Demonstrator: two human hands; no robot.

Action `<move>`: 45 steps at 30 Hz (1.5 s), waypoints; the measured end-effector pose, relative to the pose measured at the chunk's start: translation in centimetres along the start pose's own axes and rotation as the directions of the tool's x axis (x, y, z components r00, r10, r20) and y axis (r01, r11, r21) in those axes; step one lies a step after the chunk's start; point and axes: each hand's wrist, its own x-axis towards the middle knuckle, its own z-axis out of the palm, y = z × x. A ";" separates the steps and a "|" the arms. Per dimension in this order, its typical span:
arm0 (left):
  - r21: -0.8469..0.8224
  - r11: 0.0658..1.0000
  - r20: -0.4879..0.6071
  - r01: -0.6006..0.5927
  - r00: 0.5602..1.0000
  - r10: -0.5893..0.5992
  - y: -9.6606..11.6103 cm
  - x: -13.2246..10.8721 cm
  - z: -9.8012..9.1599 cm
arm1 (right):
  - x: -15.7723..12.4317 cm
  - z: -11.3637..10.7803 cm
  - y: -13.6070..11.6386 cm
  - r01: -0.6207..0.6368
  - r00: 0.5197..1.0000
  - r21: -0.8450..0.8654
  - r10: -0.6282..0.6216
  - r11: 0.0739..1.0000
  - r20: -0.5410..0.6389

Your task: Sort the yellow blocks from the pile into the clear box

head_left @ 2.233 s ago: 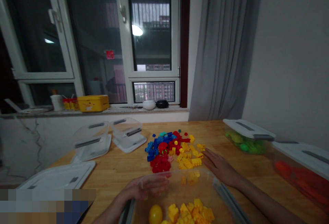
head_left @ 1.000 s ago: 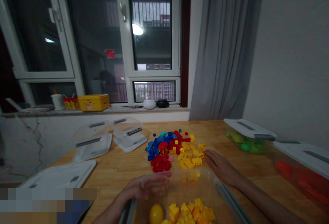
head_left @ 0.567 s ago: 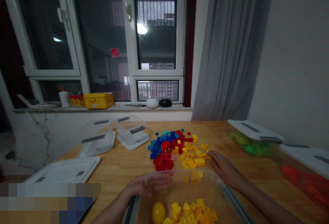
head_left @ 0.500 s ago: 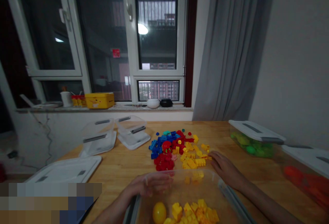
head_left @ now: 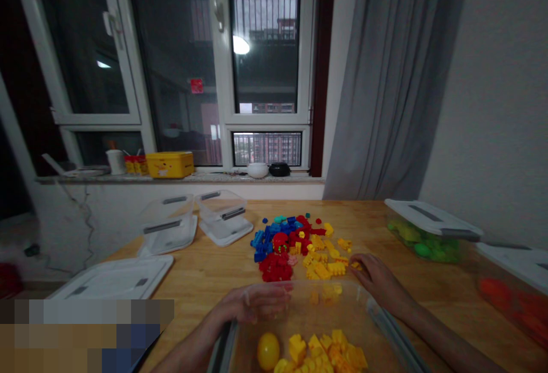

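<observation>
A clear plastic box (head_left: 299,319) stands in front of me, with yellow building blocks (head_left: 321,353) and a yellow egg-shaped piece (head_left: 268,351) inside. My left hand (head_left: 259,303) lies against the box's far left corner, fingers stretched out flat and partly seen through the plastic. Beyond the box is a pile of loose pieces: blue blocks (head_left: 265,242), red blocks (head_left: 276,267) and yellow blocks (head_left: 319,267). At the right edge of the yellow ones, my right hand (head_left: 379,282) has its fingers closed on a small yellow block (head_left: 355,265), mostly hidden by the fingertips.
To the right stand a lidded box of green pieces (head_left: 422,242) and a lidded box of orange-red pieces (head_left: 509,299). At the left lie a white lid (head_left: 115,277) and two clear boxes (head_left: 169,210) (head_left: 220,206) on white lids. A window sill lies behind the table.
My right hand has closed its fingers around a small yellow block at the pile's right edge. My left hand stays at the box corner. The view has shifted slightly.
</observation>
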 end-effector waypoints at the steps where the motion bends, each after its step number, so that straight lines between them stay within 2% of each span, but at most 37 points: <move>1: 0.004 1.000 0.004 0.006 1.000 -0.006 0.0 0.1 -0.1 | 0.0 0.0 0.0 -0.003 1.000 0.008 0.003 1.000 -0.002; 11: 0.026 0.998 -0.034 0.063 0.997 -0.062 0.2 0.3 -0.1 | -0.2 -1.0 -1.6 -0.041 0.999 0.107 0.043 0.993 -0.013; 16: 0.022 0.994 -0.051 0.103 0.993 -0.102 0.1 0.1 -0.1 | 0.0 -1.4 -2.8 -0.103 0.988 0.174 0.121 0.979 -0.095; 20: 0.027 0.997 -0.041 0.077 0.996 -0.076 0.3 0.2 0.0 | 0.3 -2.1 -4.2 -0.193 0.964 0.265 0.233 0.945 -0.131; 25: 0.017 0.998 -0.039 0.063 0.997 -0.062 0.6 0.6 0.4 | 0.4 -3.9 -6.5 -0.274 0.936 0.391 0.337 0.879 -0.101; 30: 0.013 0.998 -0.096 0.063 0.993 -0.062 0.9 0.4 0.8 | 0.3 -6.2 -9.4 -0.287 0.920 0.523 0.383 0.802 -0.082; 33: 0.017 0.997 -0.080 0.081 0.994 -0.080 0.8 0.1 0.8 | -0.5 -6.8 -11.5 -0.311 0.927 0.644 0.372 0.699 0.044; 37: 0.014 0.992 -0.093 0.126 0.988 -0.125 0.3 0.0 0.2 | -2.1 -6.9 -14.1 -0.357 0.934 0.777 0.212 0.518 0.288; 41: -0.029 0.988 -0.067 0.155 0.985 -0.156 -0.2 0.3 -0.6 | -3.0 -7.0 -15.3 -0.385 0.913 0.780 0.080 0.493 0.401; 45: -0.037 0.990 -0.052 0.135 0.989 -0.136 -0.3 0.4 -0.8 | -3.0 -7.2 -15.5 -0.432 0.885 0.788 0.037 0.439 0.465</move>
